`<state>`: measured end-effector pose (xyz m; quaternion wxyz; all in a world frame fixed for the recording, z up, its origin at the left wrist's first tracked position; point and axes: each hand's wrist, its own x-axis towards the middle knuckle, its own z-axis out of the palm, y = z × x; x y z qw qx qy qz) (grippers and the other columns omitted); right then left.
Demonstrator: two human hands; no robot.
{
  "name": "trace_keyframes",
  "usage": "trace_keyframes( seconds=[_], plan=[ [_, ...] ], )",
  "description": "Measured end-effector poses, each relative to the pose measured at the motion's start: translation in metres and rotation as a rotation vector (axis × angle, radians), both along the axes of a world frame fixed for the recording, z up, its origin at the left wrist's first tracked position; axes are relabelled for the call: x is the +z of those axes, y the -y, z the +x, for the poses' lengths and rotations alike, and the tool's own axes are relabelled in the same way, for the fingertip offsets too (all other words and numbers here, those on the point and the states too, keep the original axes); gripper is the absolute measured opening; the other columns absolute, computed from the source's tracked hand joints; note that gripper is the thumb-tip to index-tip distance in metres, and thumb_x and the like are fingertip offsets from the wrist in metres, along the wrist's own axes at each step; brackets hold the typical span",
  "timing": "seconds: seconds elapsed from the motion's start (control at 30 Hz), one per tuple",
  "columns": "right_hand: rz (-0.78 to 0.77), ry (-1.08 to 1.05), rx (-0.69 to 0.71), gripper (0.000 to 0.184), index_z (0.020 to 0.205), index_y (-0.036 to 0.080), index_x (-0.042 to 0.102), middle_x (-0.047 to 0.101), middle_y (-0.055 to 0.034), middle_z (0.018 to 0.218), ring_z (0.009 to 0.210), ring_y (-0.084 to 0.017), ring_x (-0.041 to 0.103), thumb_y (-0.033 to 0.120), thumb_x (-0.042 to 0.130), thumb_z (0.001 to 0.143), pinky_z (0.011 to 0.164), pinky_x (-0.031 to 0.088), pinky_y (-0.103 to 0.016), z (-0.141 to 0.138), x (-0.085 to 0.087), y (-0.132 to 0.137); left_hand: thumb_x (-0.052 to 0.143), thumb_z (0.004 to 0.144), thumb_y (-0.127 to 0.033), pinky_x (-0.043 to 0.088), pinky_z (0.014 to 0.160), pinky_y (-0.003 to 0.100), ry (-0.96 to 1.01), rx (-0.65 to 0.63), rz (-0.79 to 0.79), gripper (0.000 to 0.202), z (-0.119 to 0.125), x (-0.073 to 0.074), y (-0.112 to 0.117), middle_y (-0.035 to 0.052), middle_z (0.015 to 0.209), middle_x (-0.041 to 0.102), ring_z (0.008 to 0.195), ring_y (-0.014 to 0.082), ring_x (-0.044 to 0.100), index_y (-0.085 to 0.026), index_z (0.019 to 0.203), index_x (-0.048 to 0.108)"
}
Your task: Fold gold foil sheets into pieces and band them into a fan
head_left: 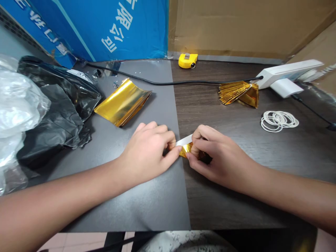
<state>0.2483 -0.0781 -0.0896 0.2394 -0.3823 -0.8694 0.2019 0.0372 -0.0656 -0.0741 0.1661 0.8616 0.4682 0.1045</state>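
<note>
Between my two hands, low over the middle of the table, is a small piece of gold foil paper with a white strip along its far edge. My left hand pinches its left end between thumb and curled fingers. At the other end my right hand grips it the same way, covering much of the foil. Beyond my left hand lies a stack of gold foil sheets, slightly curved. To the far right a bundle of folded gold foil fans out, tied at one end with a white band.
White rubber bands lie in a loose pile at right. A white power strip has a black cable running across the back. A yellow tape measure sits by the cardboard. Black plastic bags and clear plastic crowd the left.
</note>
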Motion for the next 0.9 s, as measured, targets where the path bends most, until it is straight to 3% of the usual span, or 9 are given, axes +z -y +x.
trace_keyframes(
  seconds=[0.9],
  plan=[
    [-0.018,0.0,0.023,0.025,0.066,0.018,0.046,0.051,-0.0049,0.082,0.08,-0.016,0.05,0.011,0.056,0.088,0.069,0.042,-0.03,0.0002,0.0006,0.0013,0.062,0.089,-0.035,0.024,0.071,0.033,0.053,-0.031,-0.104,0.025,-0.0017,0.0003,-0.0083,-0.0011,0.071,0.058,0.077,0.0175,0.046,-0.019,0.071,0.06]
  ],
)
